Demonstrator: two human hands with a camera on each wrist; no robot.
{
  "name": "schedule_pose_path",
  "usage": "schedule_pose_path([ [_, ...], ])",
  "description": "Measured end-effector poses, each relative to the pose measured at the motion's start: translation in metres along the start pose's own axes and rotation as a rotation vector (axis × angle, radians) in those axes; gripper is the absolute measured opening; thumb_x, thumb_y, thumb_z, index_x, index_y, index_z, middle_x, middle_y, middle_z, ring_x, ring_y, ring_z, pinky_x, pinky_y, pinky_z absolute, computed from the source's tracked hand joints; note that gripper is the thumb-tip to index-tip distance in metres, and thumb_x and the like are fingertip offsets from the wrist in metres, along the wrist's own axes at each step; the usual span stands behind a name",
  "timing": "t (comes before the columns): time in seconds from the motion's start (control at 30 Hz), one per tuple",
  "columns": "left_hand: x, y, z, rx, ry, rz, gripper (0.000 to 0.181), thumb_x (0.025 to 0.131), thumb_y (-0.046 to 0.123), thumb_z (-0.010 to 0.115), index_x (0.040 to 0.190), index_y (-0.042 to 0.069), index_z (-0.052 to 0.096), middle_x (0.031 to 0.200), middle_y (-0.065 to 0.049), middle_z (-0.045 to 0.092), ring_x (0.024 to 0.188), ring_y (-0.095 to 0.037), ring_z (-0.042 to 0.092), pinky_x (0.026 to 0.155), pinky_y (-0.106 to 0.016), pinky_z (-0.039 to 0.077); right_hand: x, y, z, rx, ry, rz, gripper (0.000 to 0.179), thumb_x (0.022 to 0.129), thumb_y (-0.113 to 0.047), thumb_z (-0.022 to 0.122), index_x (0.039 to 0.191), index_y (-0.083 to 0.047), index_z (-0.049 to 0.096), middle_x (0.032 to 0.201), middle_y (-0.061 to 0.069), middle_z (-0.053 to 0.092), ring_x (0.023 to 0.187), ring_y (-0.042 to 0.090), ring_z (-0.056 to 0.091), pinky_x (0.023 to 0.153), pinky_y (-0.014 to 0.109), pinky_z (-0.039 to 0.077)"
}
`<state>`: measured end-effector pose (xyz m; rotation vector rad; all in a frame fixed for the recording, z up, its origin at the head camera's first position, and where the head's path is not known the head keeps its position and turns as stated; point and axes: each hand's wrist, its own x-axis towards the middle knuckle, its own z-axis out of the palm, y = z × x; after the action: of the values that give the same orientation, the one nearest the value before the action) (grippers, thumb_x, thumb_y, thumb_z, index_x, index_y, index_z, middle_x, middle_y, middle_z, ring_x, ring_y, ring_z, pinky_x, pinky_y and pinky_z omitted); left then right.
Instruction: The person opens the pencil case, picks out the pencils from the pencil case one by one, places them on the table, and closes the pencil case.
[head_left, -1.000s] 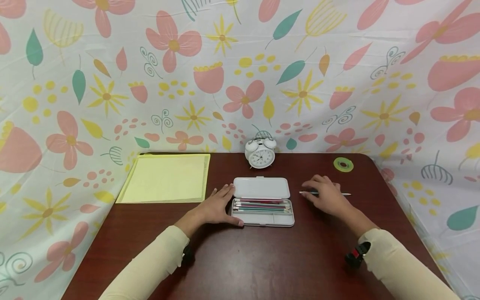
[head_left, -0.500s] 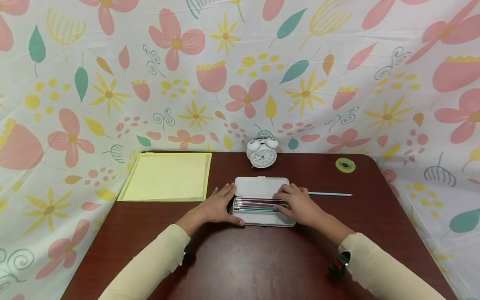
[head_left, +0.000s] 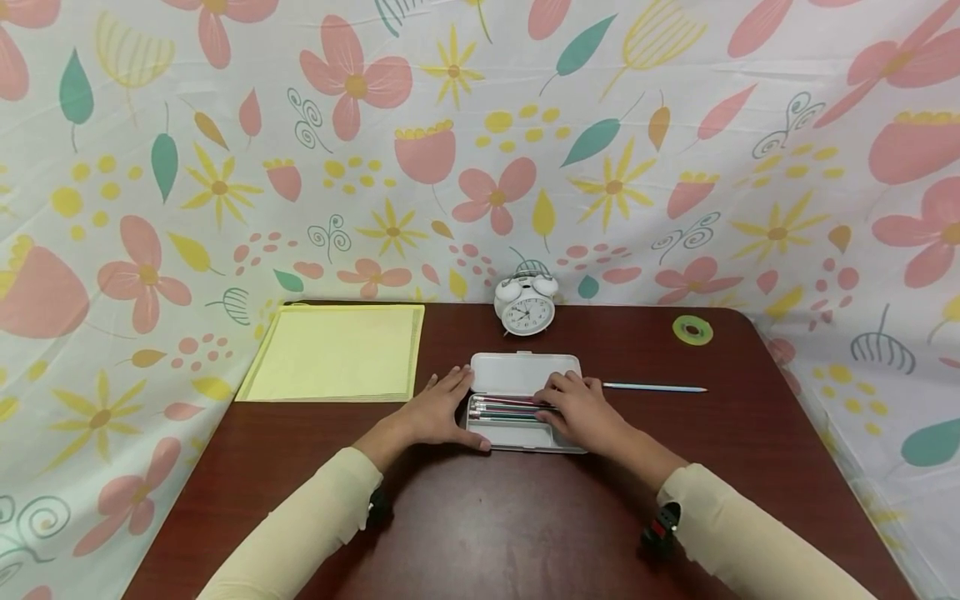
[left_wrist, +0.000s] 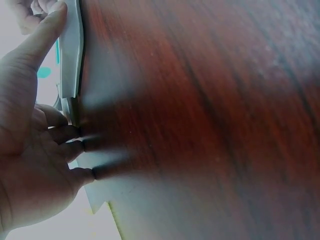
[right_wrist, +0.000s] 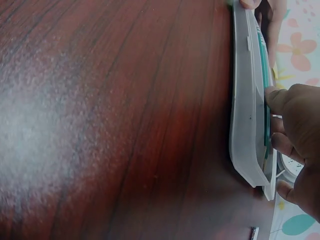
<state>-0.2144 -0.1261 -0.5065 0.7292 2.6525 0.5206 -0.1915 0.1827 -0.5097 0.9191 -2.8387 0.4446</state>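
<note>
A white pencil case (head_left: 517, 437) lies on the table with its lid (head_left: 504, 372) folded back. Several red, teal and dark pencils (head_left: 501, 409) fill its rear compartment; the front tray section shows bare. My left hand (head_left: 427, 417) holds steady at the case's left side, fingers straight and spread. Its thumb touches the front left corner, seen on the case wall (left_wrist: 71, 55) in the left wrist view. My right hand (head_left: 588, 408) reaches into the case's right end, thumb and fingers curled on a teal pencil (right_wrist: 267, 117). A light blue pencil (head_left: 660, 387) lies alone right of the case.
A white alarm clock (head_left: 527, 315) stands behind the case. Yellow paper sheets (head_left: 333, 350) lie at the back left. A green tape roll (head_left: 692, 330) is at the back right. Flowered cloth (head_left: 495, 200) hangs behind the brown table (head_left: 480, 525).
My right hand has let go of the light blue pencil, leaving it on the table, and moved left to the pencils in the case. The left hand stays in place.
</note>
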Motion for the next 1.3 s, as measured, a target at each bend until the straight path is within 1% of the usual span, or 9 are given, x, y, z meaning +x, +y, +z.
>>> schedule_pose_path([
  [0.1, 0.000, 0.000, 0.000, 0.006, 0.000, -0.003, 0.136, 0.083, 0.074, 0.085, 0.177, 0.004, 0.016, 0.187, -0.014, 0.016, 0.175, -0.033, 0.012, 0.141, -0.061, 0.012, 0.001, -0.001, 0.001, 0.004, 0.011, -0.003, 0.015, 0.103, -0.028, 0.081, 0.115, -0.020, 0.081, 0.107, -0.003, 0.064, 0.094, 0.018, 0.051, 0.091, 0.065, 0.049],
  [0.37, 0.000, 0.000, 0.001, 0.002, -0.002, -0.006, 0.137, 0.083, 0.074, 0.086, 0.177, 0.003, 0.016, 0.187, -0.015, 0.016, 0.175, -0.033, 0.013, 0.141, -0.061, 0.012, 0.004, -0.003, 0.002, 0.016, -0.004, -0.008, 0.009, 0.103, -0.022, 0.081, 0.110, -0.018, 0.078, 0.105, -0.002, 0.065, 0.095, 0.019, 0.056, 0.093, 0.069, 0.051],
  [0.63, 0.000, -0.002, 0.002, 0.008, 0.005, -0.007, 0.138, 0.083, 0.074, 0.086, 0.177, 0.002, 0.016, 0.187, -0.016, 0.016, 0.175, -0.034, 0.014, 0.141, -0.061, 0.013, 0.004, -0.005, 0.003, 0.010, -0.003, -0.019, 0.009, 0.103, -0.024, 0.080, 0.110, -0.018, 0.079, 0.103, -0.003, 0.066, 0.096, 0.020, 0.060, 0.093, 0.068, 0.051],
  [0.8, -0.001, -0.001, 0.001, 0.000, -0.002, -0.011, 0.137, 0.083, 0.075, 0.085, 0.177, 0.004, 0.016, 0.187, -0.014, 0.015, 0.175, -0.032, 0.012, 0.141, -0.061, 0.012, 0.006, -0.006, 0.004, 0.042, -0.011, -0.003, 0.006, 0.102, -0.022, 0.081, 0.107, -0.020, 0.079, 0.101, -0.004, 0.064, 0.095, 0.019, 0.058, 0.093, 0.068, 0.050],
  [0.93, -0.002, -0.001, 0.001, 0.004, -0.004, -0.011, 0.138, 0.083, 0.075, 0.086, 0.177, 0.004, 0.016, 0.187, -0.014, 0.015, 0.175, -0.033, 0.013, 0.141, -0.061, 0.012, 0.008, -0.008, 0.004, 0.071, -0.012, 0.004, 0.006, 0.102, -0.021, 0.082, 0.105, -0.020, 0.077, 0.104, -0.003, 0.069, 0.098, 0.021, 0.060, 0.092, 0.068, 0.049],
  [1.13, -0.001, 0.000, 0.001, 0.009, -0.006, -0.010, 0.138, 0.082, 0.076, 0.085, 0.177, 0.003, 0.016, 0.187, -0.015, 0.016, 0.175, -0.033, 0.013, 0.141, -0.061, 0.013, 0.013, -0.015, 0.004, 0.086, -0.021, -0.003, 0.007, 0.103, -0.018, 0.080, 0.109, -0.018, 0.077, 0.107, -0.001, 0.072, 0.101, 0.023, 0.061, 0.094, 0.069, 0.048],
  [1.3, 0.000, -0.001, 0.001, 0.020, -0.002, -0.003, 0.138, 0.083, 0.076, 0.085, 0.177, 0.003, 0.015, 0.187, -0.015, 0.016, 0.175, -0.032, 0.013, 0.141, -0.061, 0.014, 0.018, -0.020, 0.005, 0.054, -0.024, -0.006, 0.009, 0.103, -0.020, 0.079, 0.112, -0.019, 0.079, 0.108, -0.001, 0.073, 0.101, 0.023, 0.062, 0.093, 0.066, 0.048],
])
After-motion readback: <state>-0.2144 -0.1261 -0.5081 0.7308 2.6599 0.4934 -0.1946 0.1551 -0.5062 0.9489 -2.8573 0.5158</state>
